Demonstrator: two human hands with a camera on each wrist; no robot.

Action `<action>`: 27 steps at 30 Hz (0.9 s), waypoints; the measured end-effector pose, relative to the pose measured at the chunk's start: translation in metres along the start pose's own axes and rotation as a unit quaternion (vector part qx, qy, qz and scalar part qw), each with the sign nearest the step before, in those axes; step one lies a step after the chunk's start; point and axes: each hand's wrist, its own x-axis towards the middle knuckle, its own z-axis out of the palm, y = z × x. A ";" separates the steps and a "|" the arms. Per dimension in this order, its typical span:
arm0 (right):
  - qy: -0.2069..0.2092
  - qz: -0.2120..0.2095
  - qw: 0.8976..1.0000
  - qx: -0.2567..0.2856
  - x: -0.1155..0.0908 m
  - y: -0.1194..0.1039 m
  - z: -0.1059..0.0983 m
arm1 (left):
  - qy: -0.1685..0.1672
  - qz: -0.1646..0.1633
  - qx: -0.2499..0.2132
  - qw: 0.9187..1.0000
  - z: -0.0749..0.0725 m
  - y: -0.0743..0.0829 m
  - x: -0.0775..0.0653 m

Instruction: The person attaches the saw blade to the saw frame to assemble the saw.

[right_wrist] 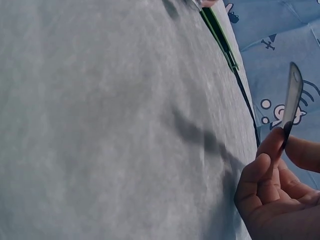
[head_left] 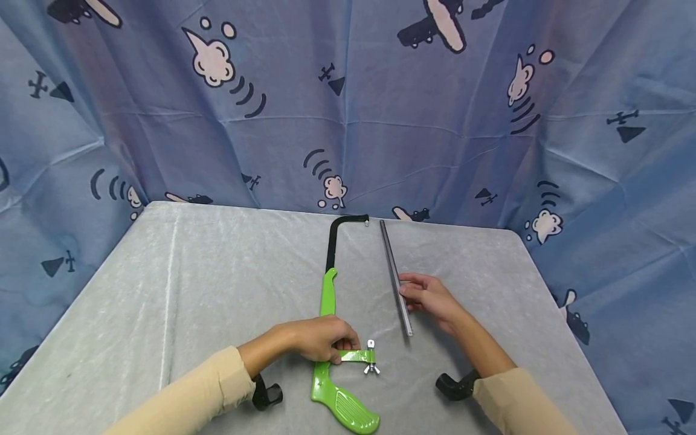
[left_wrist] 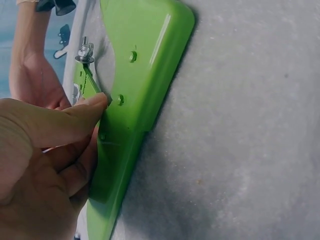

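A hacksaw frame (head_left: 328, 296) with a green body and a black hooked front bar stands out in the middle of the table, its handle (head_left: 350, 411) toward me. My left hand (head_left: 321, 338) grips its green crosspiece by thumb and fingers, as the left wrist view also shows, beside the green body (left_wrist: 150, 55). A wing nut (head_left: 372, 368) and a metal pin sit at that crosspiece's end. To the right, my right hand (head_left: 432, 297) pinches a thin grey hacksaw blade (head_left: 391, 260) near its lower half. The right wrist view shows the blade's holed end (right_wrist: 294, 87) rising past my thumb.
A pale grey cloth covers the table (head_left: 228, 266). Behind it hangs a blue curtain (head_left: 283, 139) with printed planes and clouds. Black curved pieces (head_left: 455, 386) show beside both wrists.
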 end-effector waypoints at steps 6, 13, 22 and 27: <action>-0.015 -0.001 1.000 0.010 0.001 0.001 0.004 | -0.004 0.004 0.015 1.000 0.000 0.000 0.001; -0.023 0.000 1.000 0.013 0.001 0.001 0.008 | -0.009 0.003 0.013 1.000 0.001 -0.002 0.002; -0.034 -0.012 0.999 0.019 0.004 0.000 0.013 | -0.007 -0.001 0.020 1.000 0.000 -0.001 0.002; -0.037 -0.018 0.999 0.023 0.005 0.001 0.016 | -0.007 -0.005 0.020 1.000 0.000 -0.001 0.002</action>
